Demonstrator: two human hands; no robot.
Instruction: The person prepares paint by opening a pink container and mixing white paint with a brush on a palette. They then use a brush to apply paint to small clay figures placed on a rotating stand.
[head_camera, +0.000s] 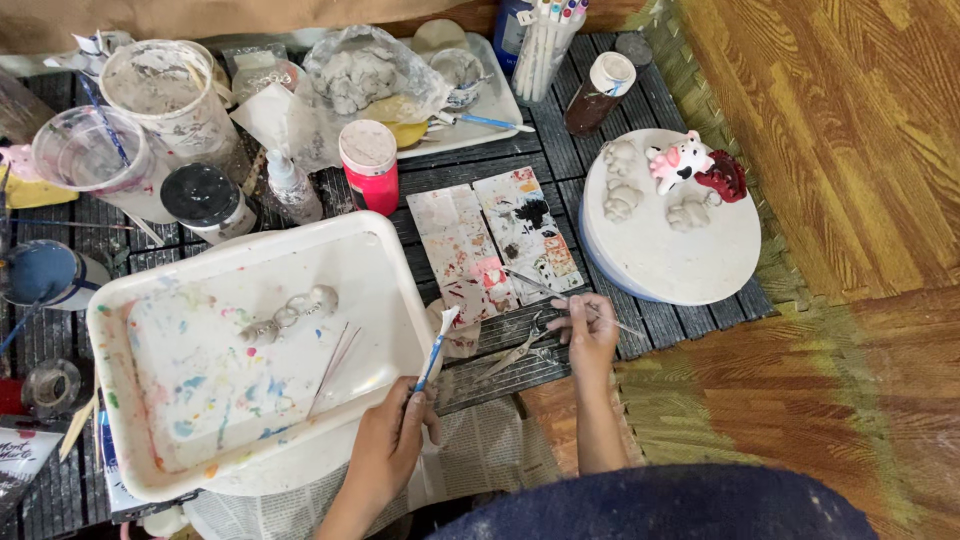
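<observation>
Left hand: the left hand (388, 440) is closed around the handle of a blue paintbrush (434, 350), whose pale tip points up and away, just off the right rim of the white tray (250, 255).
Right hand: the right hand (590, 325) rests fingers-down on the dark slatted surface (660, 320), with a thin brush (560, 295) pinched loosely between the fingertips; its far end lies on the paint-smeared tile palette (495, 240).
Thing in hand: the blue paintbrush sits between the tray and the palette, above a small stained rag or cup that I cannot make out well.
Grey pieces: small unpainted clay shapes (290, 312) lie in the tray, up and left of the left hand, apart from it.
Round board: a white round board (680, 255) carries a painted pink-and-white figure (678, 165) and pale unpainted figures, beyond the right hand and well apart from both hands.
Risk, drip: a loaded brush tip held over the tray rim may drop paint onto the surface or the newspaper (490, 450).
Risk, knock: the red-capped paint jar (370, 165) and the black-lidded jar (205, 200) stand close behind the tray; a wide reach may tip them.
Risk, smear: the right hand's wrist lies close to wet-looking paint on the palette and may pick it up.
</observation>
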